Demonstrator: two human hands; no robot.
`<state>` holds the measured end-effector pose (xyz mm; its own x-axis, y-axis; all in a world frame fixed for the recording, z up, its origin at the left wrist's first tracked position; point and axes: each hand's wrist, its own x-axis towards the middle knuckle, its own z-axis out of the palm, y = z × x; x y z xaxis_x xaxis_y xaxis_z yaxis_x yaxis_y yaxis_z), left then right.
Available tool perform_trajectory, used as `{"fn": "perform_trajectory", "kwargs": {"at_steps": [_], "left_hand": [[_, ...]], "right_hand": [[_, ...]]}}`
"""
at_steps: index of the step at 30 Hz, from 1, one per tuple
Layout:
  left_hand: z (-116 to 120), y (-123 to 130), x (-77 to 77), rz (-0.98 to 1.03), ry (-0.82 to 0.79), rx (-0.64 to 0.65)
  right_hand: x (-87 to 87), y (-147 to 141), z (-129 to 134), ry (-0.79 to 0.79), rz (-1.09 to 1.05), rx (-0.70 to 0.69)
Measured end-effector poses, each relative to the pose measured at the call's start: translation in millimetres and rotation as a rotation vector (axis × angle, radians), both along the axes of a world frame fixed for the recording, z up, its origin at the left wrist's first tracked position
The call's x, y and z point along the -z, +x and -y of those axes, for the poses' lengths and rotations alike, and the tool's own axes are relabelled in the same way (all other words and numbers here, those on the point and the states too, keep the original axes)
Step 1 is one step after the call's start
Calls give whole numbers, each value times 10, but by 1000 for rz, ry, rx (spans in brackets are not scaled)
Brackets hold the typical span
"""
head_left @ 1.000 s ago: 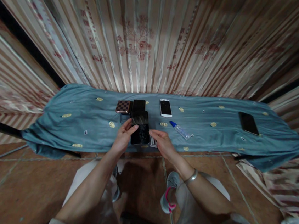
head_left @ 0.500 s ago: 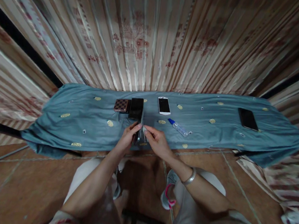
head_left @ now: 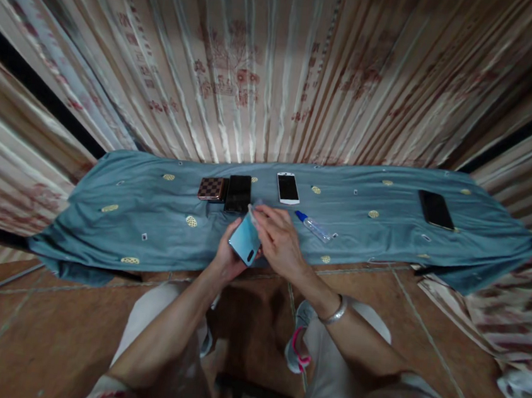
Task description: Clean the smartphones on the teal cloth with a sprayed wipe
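Observation:
A light blue phone (head_left: 244,240), its back with the camera strip facing up, is tilted in my left hand (head_left: 228,253) above the front part of the cloth. My right hand (head_left: 277,237) is closed on a pale, thin item (head_left: 252,214) at the phone's upper right edge; whether this is a cloth or a clear cover I cannot tell. Beyond my hands lie a black phone (head_left: 239,191) and a brown checkered case (head_left: 211,188). A white phone (head_left: 288,188) and a clear bottle with a blue cap (head_left: 316,228) lie to the right.
The blue-green cloth (head_left: 161,204) covers a long table. Another black phone (head_left: 436,209) lies on its right part. A patterned curtain (head_left: 280,67) hangs behind. Below are the tiled floor, my knees, my shoes and a black stool edge (head_left: 255,392).
My left hand has turned the phone from edge-on so its light blue back shows. My right hand has moved up along it with the pale item. The view has shifted slightly.

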<state>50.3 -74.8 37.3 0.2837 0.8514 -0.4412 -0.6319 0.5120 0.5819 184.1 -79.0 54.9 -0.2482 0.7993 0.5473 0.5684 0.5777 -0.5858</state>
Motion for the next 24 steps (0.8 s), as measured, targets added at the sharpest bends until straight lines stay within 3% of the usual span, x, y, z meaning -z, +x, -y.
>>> {"fn": "perform_trajectory", "kwargs": {"at_steps": [5, 9, 13, 19, 24], "left_hand": [[44, 23, -37, -1, -33, -78], [124, 34, -99, 6, -84, 7], [178, 38, -117, 31, -7, 102], [201, 44, -57, -65, 70, 122], [202, 79, 22, -111, 95, 123]], "right_hand": [[81, -93, 28, 61, 164, -51], [168, -7, -127, 77, 179, 5], [224, 83, -266, 54, 154, 44], [191, 147, -329, -2, 76, 42], [112, 207, -333, -50, 40, -39]]}}
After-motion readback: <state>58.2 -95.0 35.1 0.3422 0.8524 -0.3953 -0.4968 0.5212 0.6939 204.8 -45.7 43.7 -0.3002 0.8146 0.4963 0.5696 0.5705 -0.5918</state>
